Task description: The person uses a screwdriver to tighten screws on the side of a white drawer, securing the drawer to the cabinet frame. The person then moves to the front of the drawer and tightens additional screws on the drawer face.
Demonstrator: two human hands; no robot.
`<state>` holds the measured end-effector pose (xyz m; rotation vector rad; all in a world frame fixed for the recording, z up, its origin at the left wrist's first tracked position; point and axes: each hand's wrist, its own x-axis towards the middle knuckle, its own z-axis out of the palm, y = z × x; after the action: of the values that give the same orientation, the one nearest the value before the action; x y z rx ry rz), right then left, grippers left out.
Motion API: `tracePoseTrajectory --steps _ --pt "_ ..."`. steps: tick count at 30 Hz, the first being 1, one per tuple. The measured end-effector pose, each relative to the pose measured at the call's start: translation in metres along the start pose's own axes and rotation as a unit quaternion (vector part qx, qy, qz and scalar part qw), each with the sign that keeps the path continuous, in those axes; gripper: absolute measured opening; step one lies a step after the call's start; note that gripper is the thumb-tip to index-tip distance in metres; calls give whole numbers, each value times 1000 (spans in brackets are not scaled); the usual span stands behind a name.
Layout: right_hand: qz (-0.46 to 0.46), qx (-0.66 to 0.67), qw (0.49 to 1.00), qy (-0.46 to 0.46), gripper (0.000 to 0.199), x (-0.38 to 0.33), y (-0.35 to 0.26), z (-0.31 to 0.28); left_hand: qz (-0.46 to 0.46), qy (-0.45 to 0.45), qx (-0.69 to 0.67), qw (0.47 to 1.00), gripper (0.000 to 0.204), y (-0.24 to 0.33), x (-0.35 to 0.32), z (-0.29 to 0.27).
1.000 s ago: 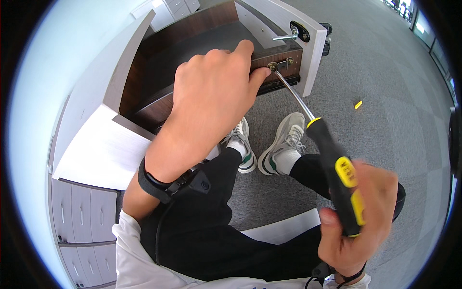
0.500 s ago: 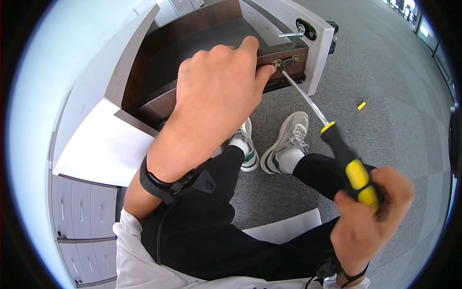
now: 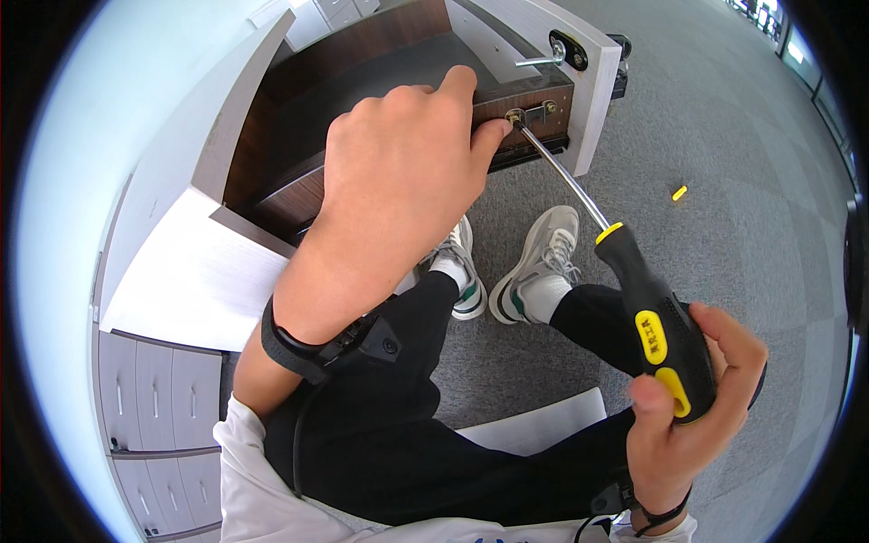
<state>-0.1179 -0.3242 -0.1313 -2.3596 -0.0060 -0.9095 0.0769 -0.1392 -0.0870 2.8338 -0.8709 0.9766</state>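
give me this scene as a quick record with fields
left hand: draped over a side of the drawer, thumb tip near the metal bracket
right hand: holds the screwdriver by its handle
screwdriver: black and yellow handle, tip at the metal bracket
drawer: dark brown, white panel at one end
floor: grey carpet with a small yellow object

Likely an office: grey carpet tiles lie beneath the hands; pale handled cabinets stand left of them.

grey carpet | small yellow piece on it, apparently plastic | pale cabinets left
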Motion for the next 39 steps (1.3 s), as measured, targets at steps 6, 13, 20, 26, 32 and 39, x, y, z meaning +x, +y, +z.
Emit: tracePoseTrajectory --steps 6,13,20,26,32,39 --pt "54 19 998 -2 47 9 -10 -6 2 5 -3 1000 30 0 -1 0" --pt "-39 -37 998 -12 47 25 -34 -11 9 11 1 1000 30 -2 -1 0" --pt "-99 -78 992 -4 34 34 -44 -7 -5 6 -3 1000 30 -1 -3 -2" --pt "-123 -44 991 -28 44 25 -45 -10 1 22 12 1000 34 0 -7 0" --pt "-37 -24 998 50 99 5 -22 -3 2 27 29 999 37 1 -8 -1" --pt "-28 -84 996 -22 54 -10 -13 -18 -7 12 11 1000 35 2 -7 -5"
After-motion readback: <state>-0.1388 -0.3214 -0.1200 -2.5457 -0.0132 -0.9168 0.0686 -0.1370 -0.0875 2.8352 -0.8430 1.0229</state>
